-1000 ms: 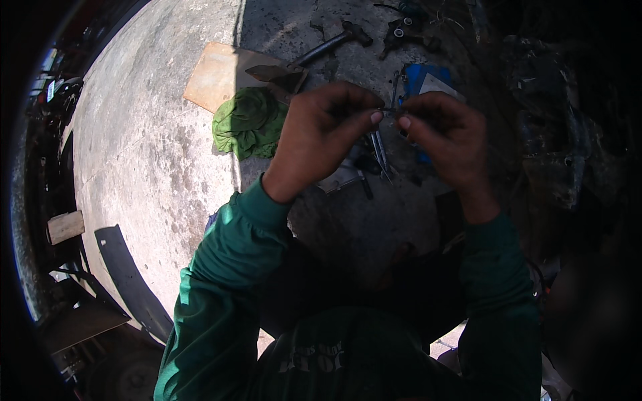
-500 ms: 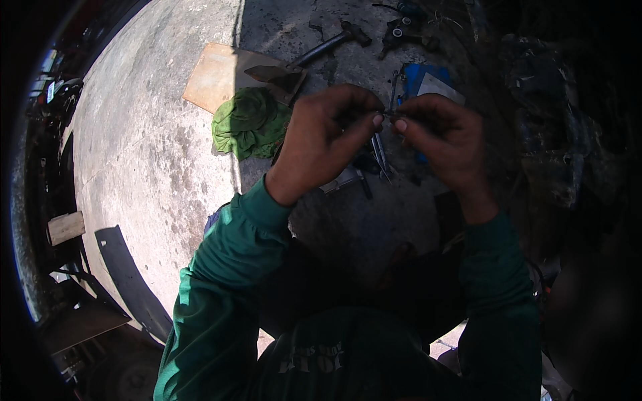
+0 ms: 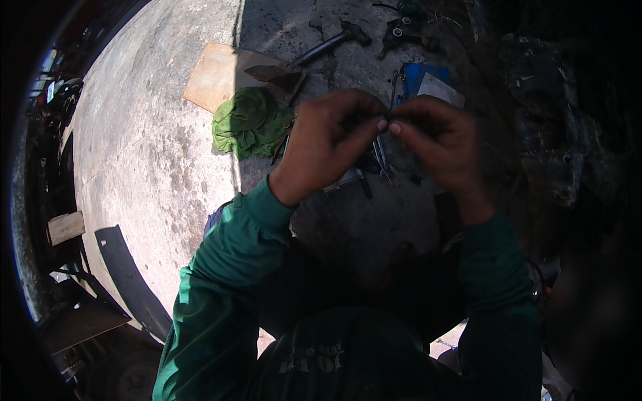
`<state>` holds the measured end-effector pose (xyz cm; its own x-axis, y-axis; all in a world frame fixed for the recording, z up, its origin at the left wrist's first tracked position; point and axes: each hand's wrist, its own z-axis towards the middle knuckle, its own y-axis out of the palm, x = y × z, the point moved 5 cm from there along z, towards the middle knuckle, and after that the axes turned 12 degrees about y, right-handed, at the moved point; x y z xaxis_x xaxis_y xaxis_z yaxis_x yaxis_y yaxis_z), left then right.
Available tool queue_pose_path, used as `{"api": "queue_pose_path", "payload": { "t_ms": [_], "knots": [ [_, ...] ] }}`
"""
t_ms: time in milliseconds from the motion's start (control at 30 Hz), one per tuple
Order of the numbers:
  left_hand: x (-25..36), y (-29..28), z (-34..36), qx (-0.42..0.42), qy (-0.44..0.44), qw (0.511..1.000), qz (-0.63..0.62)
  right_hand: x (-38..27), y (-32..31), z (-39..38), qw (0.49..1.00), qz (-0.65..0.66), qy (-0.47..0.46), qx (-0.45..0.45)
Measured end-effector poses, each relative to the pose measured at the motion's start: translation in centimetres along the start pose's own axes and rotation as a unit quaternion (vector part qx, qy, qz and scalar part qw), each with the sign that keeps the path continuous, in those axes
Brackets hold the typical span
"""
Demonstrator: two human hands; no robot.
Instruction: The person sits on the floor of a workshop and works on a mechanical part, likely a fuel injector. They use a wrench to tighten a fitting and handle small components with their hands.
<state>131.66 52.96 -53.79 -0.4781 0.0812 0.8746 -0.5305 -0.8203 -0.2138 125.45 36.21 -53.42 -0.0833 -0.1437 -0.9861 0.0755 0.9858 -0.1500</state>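
Observation:
My left hand and my right hand meet in front of me, thumbs and forefingers pinched around a small thin piece, too small and dark to name. Under them lie slender metal tools and, just beyond, a blue flat item with a pale sheet on it. A crumpled green cloth lies left of my left hand.
On the concrete floor are a tan board, a hammer and a dark metal assembly. A wood block sits at the left edge. Dark, hard-to-make-out clutter lines the right.
My fingertips have drawn closer together around the small piece, and both hands have shifted slightly down toward me. The things on the floor have stayed put.

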Motion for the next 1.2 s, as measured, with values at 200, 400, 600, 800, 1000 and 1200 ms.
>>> {"api": "queue_pose_path", "payload": {
  "t_ms": [200,400,600,800,1000,1200],
  "knots": [
    [0.0,-0.4,0.0,-0.018,0.017,0.999,0.031,-0.8,0.1,0.0,0.993,-0.1,-0.064,0.026],
    [0.2,-0.4,0.1,-0.059,-0.023,0.998,0.022,-1.4,-0.1,0.0,0.974,-0.19,-0.125,0.016],
    [0.4,-0.8,0.3,-0.048,-0.063,0.997,0.006,-0.5,-0.4,0.3,0.989,-0.089,-0.113,0.045],
    [0.4,-0.5,0.3,-0.052,-0.058,0.997,-0.012,-0.7,-0.2,0.1,0.987,-0.119,-0.101,0.031],
    [0.3,-0.4,0.0,-0.059,-0.062,0.996,-0.008,-1.2,0.1,0.0,0.975,-0.177,-0.132,0.022],
    [0.4,-0.2,0.2,-0.065,-0.064,0.996,-0.015,-1.3,0.1,0.0,0.971,-0.185,-0.152,0.023]
  ]
}}
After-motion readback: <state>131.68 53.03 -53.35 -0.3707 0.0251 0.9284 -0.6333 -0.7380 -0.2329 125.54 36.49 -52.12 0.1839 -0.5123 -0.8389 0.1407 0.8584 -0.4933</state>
